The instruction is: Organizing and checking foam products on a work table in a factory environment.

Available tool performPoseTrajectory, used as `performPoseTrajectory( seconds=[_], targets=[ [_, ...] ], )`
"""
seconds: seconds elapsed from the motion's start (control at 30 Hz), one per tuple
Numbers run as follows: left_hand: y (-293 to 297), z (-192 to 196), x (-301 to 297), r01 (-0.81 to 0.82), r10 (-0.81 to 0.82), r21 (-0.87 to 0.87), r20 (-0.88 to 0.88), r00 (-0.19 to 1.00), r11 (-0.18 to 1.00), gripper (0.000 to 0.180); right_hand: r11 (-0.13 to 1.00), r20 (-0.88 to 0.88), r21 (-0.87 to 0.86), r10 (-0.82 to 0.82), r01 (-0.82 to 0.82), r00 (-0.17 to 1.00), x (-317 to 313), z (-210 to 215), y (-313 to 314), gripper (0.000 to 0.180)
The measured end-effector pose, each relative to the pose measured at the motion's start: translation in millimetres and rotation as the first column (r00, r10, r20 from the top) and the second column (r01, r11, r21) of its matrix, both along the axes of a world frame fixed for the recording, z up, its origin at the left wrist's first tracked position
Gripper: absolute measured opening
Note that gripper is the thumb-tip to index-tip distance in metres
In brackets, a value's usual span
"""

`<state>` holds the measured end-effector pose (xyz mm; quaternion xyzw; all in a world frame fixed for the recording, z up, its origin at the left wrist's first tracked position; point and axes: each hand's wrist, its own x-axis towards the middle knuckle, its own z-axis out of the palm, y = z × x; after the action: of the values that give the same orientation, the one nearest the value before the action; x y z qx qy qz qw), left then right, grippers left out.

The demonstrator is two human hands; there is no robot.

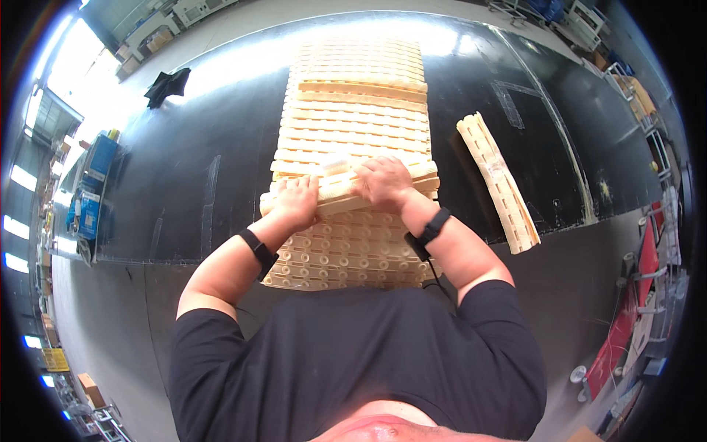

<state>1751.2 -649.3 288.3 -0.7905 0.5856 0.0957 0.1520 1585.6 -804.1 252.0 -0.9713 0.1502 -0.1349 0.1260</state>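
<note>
while both hands press on the cream slat mat [353, 110], left hand [294, 202] and right hand [383, 183] curl their fingers around one raised slat [346, 193].

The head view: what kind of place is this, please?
Probably a factory or workshop floor: a large black worktable, a long mat of cream plastic slats under both hands, and shelving with boxes around the edges.

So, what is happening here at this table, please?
A person stands at a black table and presses both hands on a cream plastic strip. The strip lies across a long mat of joined cream slats. The left hand and the right hand grip the strip side by side. One more loose strip lies on the table to the right, apart from the mat.
</note>
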Motion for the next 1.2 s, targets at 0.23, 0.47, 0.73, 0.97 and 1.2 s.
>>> performPoseTrajectory(
  seconds=[0.23, 0.47, 0.73, 0.97, 1.2],
  targets=[
    [-22, -13, 46, -0.064, 0.043, -0.03, -0.461, 0.886, 0.998, 0.096, 0.969, -0.116, -0.244, -0.005, -0.024, 0.993, -6, 9, -5, 0.042],
    [-90, -3, 13, -0.157, 0.254, 0.248, -0.432, 0.865, 0.956, 0.087, 0.983, -0.193, -0.169, -0.098, 0.065, 0.976, -26, -2, 71, 0.039],
    [-108, 30, -26, 0.039, 0.02, 0.296, -0.193, 0.981, 0.955, 0.049, 0.966, -0.211, -0.219, -0.182, 0.135, 0.96, -32, 4, 85, 0.04],
    [12, 38, -53, -0.268, 0.208, -0.194, -0.281, 0.937, 0.944, 0.061, 0.977, -0.495, 0.194, 0.022, 0.086, 0.869, -11, 18, 20, 0.078],
    [39, -8, -82, -0.314, 0.293, -0.072, -0.209, 0.933, 0.947, 0.082, 0.995, -0.232, 0.097, 0.057, -0.036, 0.971, -13, 8, 1, 0.082]
  ],
)
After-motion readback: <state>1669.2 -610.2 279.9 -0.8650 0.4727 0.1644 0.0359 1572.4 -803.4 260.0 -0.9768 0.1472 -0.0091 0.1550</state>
